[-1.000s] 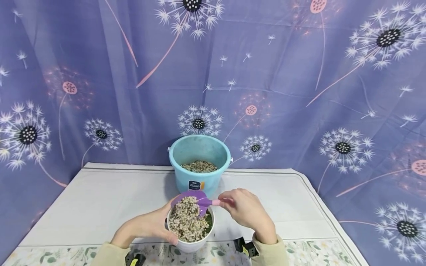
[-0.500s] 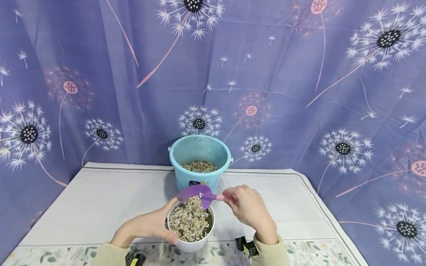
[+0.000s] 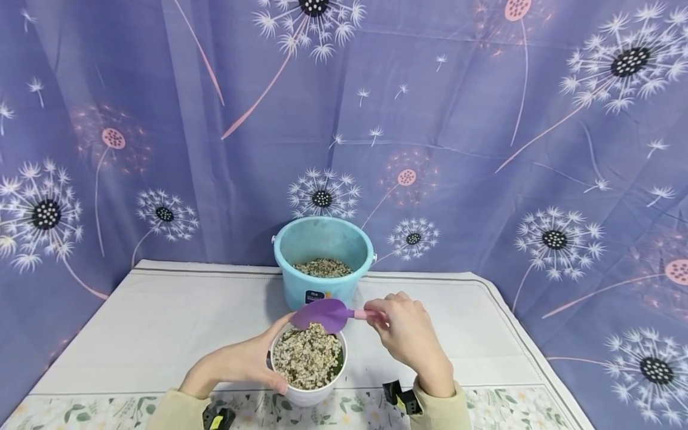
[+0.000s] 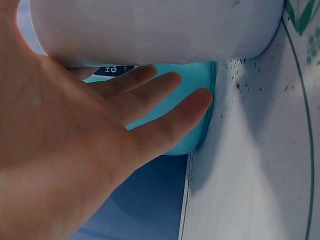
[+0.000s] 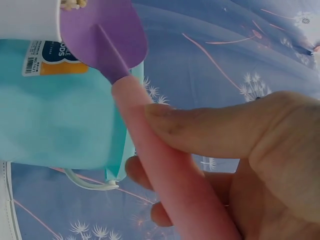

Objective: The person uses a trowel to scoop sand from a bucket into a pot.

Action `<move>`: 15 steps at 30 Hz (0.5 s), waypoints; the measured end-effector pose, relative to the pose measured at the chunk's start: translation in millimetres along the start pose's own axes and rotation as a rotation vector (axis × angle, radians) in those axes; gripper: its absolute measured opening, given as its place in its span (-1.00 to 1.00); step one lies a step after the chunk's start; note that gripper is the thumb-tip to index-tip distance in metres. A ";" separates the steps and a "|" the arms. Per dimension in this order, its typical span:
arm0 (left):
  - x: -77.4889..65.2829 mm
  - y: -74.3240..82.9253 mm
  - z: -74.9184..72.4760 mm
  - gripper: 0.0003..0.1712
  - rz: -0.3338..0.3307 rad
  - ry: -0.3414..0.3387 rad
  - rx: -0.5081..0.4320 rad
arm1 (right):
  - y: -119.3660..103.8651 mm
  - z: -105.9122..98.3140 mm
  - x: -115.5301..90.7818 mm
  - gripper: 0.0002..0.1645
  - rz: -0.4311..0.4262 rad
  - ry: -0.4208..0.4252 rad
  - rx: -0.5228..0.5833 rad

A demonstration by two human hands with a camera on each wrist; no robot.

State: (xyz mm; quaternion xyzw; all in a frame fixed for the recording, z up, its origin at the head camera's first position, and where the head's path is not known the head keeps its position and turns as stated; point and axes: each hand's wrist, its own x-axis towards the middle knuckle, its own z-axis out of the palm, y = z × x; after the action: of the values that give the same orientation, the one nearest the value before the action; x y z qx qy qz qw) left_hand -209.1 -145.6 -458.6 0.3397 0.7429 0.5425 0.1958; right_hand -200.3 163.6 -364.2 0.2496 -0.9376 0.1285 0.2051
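A white pot (image 3: pixel 307 396) stands at the front of the table, filled with pale grainy potting mix (image 3: pixel 307 361) and some dark green along its right side. My left hand (image 3: pixel 242 361) holds the pot from the left, thumb on the near side and index finger round the far side; in the left wrist view the other fingers (image 4: pixel 170 120) extend below its wall. My right hand (image 3: pixel 408 331) grips the pink handle (image 5: pixel 160 160) of a trowel, its purple blade (image 3: pixel 322 313) tipped on edge at the pot's far rim. A few pale grains show at the blade in the right wrist view.
Behind the pot stands a light blue bucket (image 3: pixel 290 283) with more grainy mix (image 3: pixel 322 268) inside. A white cloth with a floral front strip covers the table (image 3: pixel 188 322). A purple dandelion-print curtain (image 3: pixel 242 179) hangs behind. Dark specks (image 4: pixel 237 75) lie near the pot.
The trowel has tilted up and shifted slightly right and back, its mix sliding off into the pot. My right hand moved with it; my left hand has kept its place on the pot.
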 end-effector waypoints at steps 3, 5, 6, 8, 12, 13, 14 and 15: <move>-1.1 2.1 -0.2 0.49 -0.025 0.008 0.017 | 0.2 -1.2 0.2 -0.81 -0.008 0.028 0.002; -1.9 3.4 -0.1 0.50 -0.039 0.009 0.028 | 0.1 -1.6 0.2 -0.79 -0.007 0.044 0.008; -2.2 3.8 0.0 0.50 -0.040 0.009 0.030 | 0.2 -1.7 0.1 -0.78 -0.009 0.053 0.013; -2.1 3.8 0.0 0.50 -0.027 0.001 0.012 | 0.3 -1.5 0.2 -0.77 -0.014 0.072 0.022; -1.3 2.6 -0.4 0.47 0.024 -0.012 -0.034 | 1.4 -0.5 0.8 -0.75 -0.035 0.118 0.034; -1.1 2.0 -0.3 0.46 0.039 -0.017 -0.048 | 1.8 -0.2 0.9 -0.74 -0.038 0.126 0.036; -1.0 1.7 -0.2 0.46 0.049 -0.019 -0.056 | 2.2 0.1 1.1 -0.74 -0.042 0.133 0.038; -1.0 1.2 0.0 0.45 0.053 -0.019 -0.060 | 2.7 0.2 1.0 -0.73 -0.044 0.138 0.042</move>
State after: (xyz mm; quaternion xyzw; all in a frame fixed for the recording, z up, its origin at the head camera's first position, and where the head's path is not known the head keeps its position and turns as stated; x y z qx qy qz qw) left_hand -208.0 -146.2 -457.5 0.3585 0.7151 0.5663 0.1987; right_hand -202.6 165.4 -364.3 0.2651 -0.9126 0.1606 0.2666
